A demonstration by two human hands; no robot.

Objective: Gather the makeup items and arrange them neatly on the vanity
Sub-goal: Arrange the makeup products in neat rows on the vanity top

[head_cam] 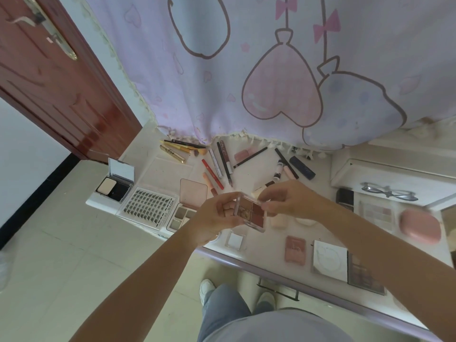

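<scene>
Both hands hold small palette [251,213] above vanity [328,275]: left hand [217,218] grips its side, right hand [286,201] pinches the lid. Next, probably: close it, set it down squarely.

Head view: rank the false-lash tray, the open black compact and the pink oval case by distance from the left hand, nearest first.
From the left hand, which grips the small clear palette:
1. False-lash tray, just to its left on the vanity.
2. Open black compact, farther left at the vanity's corner.
3. Pink oval case, far off at the right end, beyond the right hand.
</scene>
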